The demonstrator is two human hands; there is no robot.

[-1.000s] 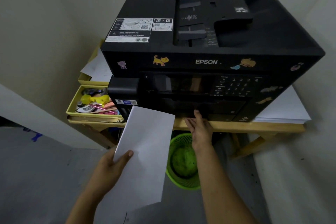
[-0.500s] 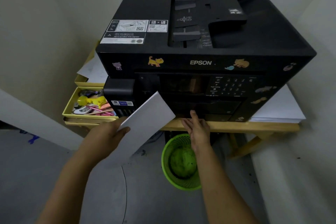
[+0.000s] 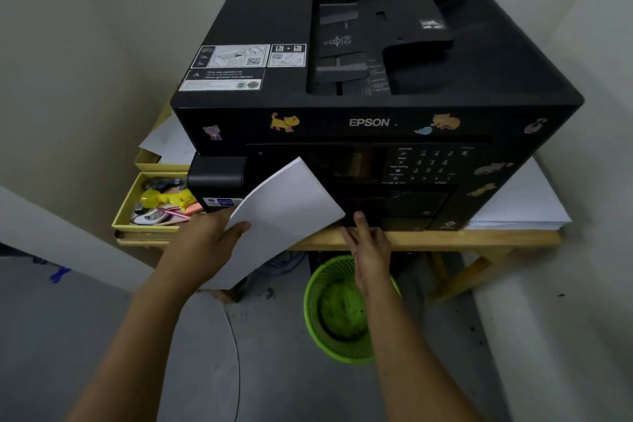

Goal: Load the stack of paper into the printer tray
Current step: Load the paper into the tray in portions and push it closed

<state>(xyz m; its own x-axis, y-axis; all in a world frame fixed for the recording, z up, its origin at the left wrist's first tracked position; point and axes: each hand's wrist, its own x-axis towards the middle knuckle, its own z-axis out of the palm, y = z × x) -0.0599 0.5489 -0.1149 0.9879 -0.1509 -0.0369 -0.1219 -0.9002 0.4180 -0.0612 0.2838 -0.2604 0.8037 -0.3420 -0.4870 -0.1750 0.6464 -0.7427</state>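
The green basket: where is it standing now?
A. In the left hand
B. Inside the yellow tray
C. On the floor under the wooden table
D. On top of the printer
C: the green basket stands on the grey floor below the edge of the wooden table, in front of the printer.

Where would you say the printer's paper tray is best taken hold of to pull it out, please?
Probably at the lower front edge of the printer, just above the wooden table, coming from the front. The right hand already has its fingers there, while the left hand grips the paper stack by its left edge. The tray's own handle is too dark to make out.
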